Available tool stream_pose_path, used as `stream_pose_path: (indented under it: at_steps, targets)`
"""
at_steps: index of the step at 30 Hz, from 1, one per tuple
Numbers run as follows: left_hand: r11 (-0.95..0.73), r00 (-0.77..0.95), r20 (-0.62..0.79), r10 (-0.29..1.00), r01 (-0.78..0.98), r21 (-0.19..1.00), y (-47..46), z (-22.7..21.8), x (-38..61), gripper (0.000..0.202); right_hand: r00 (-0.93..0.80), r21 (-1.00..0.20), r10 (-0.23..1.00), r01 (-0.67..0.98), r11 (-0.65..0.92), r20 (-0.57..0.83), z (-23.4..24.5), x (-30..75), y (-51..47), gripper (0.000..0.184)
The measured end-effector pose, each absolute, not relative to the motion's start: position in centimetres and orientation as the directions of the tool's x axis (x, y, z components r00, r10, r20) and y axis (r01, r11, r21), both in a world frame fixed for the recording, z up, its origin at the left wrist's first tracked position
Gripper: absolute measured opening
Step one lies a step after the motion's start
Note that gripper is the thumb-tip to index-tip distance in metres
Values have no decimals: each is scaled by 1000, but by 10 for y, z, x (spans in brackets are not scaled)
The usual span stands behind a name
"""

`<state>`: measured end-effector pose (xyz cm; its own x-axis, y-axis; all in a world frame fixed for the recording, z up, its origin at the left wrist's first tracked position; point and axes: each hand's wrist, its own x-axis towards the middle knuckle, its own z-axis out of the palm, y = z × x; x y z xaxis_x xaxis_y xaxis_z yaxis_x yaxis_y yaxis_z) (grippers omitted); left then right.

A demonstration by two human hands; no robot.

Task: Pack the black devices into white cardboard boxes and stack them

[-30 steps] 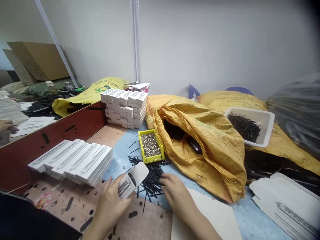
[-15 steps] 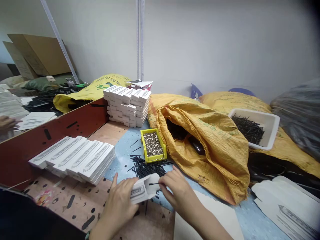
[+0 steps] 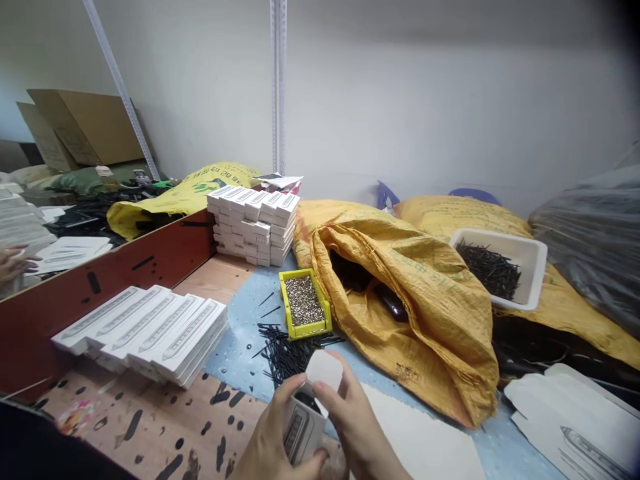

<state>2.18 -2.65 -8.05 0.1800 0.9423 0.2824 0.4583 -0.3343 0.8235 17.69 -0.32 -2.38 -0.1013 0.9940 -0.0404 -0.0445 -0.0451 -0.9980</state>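
A small white box (image 3: 304,427) with a printed drawing on its front stands upright in my left hand (image 3: 273,433), whose fingers are closed round it. Its top is open and something dark shows inside. My right hand (image 3: 350,413) grips the raised end flap (image 3: 325,367) of that box, thumb in front and fingers partly hidden behind. Just beyond the hands lies a pile of thin black sticks (image 3: 285,353). A yellow bin (image 3: 329,327) of small metal pieces touches the far side of this pile.
Flat-lying printed boxes (image 3: 145,327) are stacked at left, with a taller stack (image 3: 253,227) behind. An open orange sack (image 3: 410,293) bulges at right. Beyond it sits a white tub (image 3: 537,273) of black sticks. A red board (image 3: 115,267) separates another person's hand (image 3: 15,263).
The box has come closer to me and turned upright. My right hand's black stick is no longer visible; that hand now holds the box's flap.
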Motion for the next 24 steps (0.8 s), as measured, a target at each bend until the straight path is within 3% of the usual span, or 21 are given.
stream_pose_path:
  at_steps: [2, 5, 10, 13, 16, 18, 21, 23, 24]
  targets:
    - [-363, 178, 316, 932, 444, 819, -26, -78, 25, 70, -92, -995, 992, 42, 92, 88, -25, 169, -10, 42]
    - [-413, 213, 354, 911, 492, 766, -22, -70, 24, 67, -169, -925, 936, 175, 337, 309, -23, 167, -20, 50]
    - [-506, 239, 465, 852, 601, 618, -20, -66, 21, 68, -209, -920, 944, 247, 304, 256, -17, 175, -22, 32]
    - [-521, 158, 556, 816, 616, 591, -22, -66, 21, 76, -209, -919, 937, 224, 326, 281, -13, 176, -20, 21]
    - [-574, 140, 620, 772, 573, 586, -20, -57, 22, 69, -280, -853, 877, 249, 459, 390, -12, 171, -18, 24]
    - [-582, 188, 592, 784, 556, 594, -14, -45, 18, 59, -329, -804, 839, 279, 524, 433, -15, 166, -16, 33]
    - [-376, 151, 383, 911, 682, 627, 6, -17, -8, 48, -397, -742, 825, 385, 548, 403, -24, 175, -14, 49]
    - [-125, -33, 243, 969, 787, 605, 27, 5, -47, 48, -330, -700, 870, 518, 492, 367, -33, 206, -14, 53]
    - [-21, -136, 240, 961, 830, 557, 39, 15, -74, 52, -220, -682, 905, 599, 420, 364, -39, 232, -15, 50]
